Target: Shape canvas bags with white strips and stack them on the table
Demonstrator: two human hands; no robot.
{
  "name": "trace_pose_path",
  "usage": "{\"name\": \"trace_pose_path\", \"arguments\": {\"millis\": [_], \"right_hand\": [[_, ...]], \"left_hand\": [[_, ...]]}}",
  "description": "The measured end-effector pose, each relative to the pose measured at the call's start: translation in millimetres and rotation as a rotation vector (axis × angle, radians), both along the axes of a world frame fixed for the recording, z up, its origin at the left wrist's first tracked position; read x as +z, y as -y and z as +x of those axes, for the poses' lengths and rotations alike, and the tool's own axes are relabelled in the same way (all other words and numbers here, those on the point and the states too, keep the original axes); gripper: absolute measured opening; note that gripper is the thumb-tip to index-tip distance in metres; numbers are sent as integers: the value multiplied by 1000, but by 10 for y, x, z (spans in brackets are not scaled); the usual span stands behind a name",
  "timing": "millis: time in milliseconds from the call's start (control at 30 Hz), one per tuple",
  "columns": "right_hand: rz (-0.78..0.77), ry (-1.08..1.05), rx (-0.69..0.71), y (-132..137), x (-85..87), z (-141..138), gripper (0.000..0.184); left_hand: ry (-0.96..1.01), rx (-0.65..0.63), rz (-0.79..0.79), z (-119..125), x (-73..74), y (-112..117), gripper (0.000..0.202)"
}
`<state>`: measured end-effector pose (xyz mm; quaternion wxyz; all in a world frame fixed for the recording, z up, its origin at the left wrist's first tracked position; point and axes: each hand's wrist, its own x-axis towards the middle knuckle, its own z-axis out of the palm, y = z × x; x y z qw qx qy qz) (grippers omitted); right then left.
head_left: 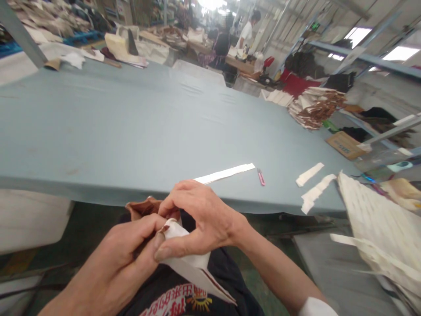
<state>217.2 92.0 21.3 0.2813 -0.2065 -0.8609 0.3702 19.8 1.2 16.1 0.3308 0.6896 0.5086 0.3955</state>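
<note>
Both hands meet over my lap, just in front of the table edge. My left hand [121,252] pinches a folded piece of white-and-brown material [187,254], perhaps leather, whose brown side shows past the fingers. From the right, my right hand [200,219] closes on the same piece, its thumb pressed close to my left thumb. The spot between the fingertips is partly hidden. Beyond my right hand a narrow white strip [226,172] lies on the table, and beside its end rests a small pair of pink thread snips [261,177].
The blue-grey table [131,131] spreads out ahead. Two short white strips [311,174] lie on its right side, near a heap of cream material [371,210]. A stack of white-and-brown pieces [315,105] stands at the far right. People [246,33] are in the background.
</note>
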Motion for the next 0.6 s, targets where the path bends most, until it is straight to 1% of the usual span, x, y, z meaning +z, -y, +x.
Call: {"name": "trace_pose_path", "arguments": {"millis": [67, 100, 167, 200, 267, 333, 433, 500, 533, 600], "right_hand": [[65, 58, 32, -75, 6, -6, 51], [66, 82, 55, -102, 27, 0, 54], [16, 136, 100, -132, 105, 26, 54], [-26, 167, 115, -137, 153, 45, 51], [-114, 225, 123, -132, 245, 81, 42], [-190, 269, 127, -120, 298, 108, 32], [-259, 285, 136, -97, 296, 117, 26], [-268, 298, 116, -78, 271, 110, 26], [-262, 309, 95, -68, 262, 106, 27], [-243, 334, 51, -50, 255, 98, 32]], "left_hand": [[28, -151, -48, -76, 13, -75, 40], [35, -181, -50, -105, 24, -112, 38], [32, -165, 3, -133, 51, -173, 36], [20, -162, 34, -134, 63, -194, 34], [-10, -145, 79, -121, 80, -220, 32], [-30, -138, 73, -110, 81, -227, 31], [-30, -143, -6, -114, 53, -219, 37], [-43, -138, -35, -121, 31, -209, 38], [-57, -128, -23, -121, 26, -202, 38], [-96, -104, 50, -108, 34, -189, 34]]}}
